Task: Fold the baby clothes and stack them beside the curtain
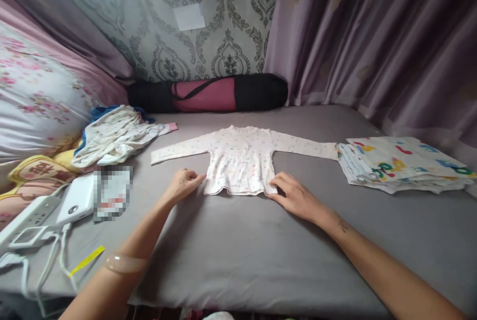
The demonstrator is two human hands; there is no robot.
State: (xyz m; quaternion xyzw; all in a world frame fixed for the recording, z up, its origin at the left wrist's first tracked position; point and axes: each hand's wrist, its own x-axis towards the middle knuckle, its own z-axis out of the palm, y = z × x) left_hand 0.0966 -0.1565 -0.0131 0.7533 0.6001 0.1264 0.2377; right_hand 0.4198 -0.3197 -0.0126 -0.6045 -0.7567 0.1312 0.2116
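A small white long-sleeved shirt (240, 158) with a faint print lies flat on the grey bed sheet (238, 250), sleeves spread to both sides. My left hand (183, 183) pinches the shirt's lower left hem corner with curled fingers. My right hand (292, 195) rests flat on the sheet, its fingertips touching the lower right hem corner.
A stack of folded printed cloths (402, 163) lies at the right. A loose heap of garments (115, 136) sits at the left by floral pillows (33, 96). A black-and-pink rolled bag (208, 94) lies against the wall. A white power bank (76, 200), a power strip (26, 215) and cables occupy the near left.
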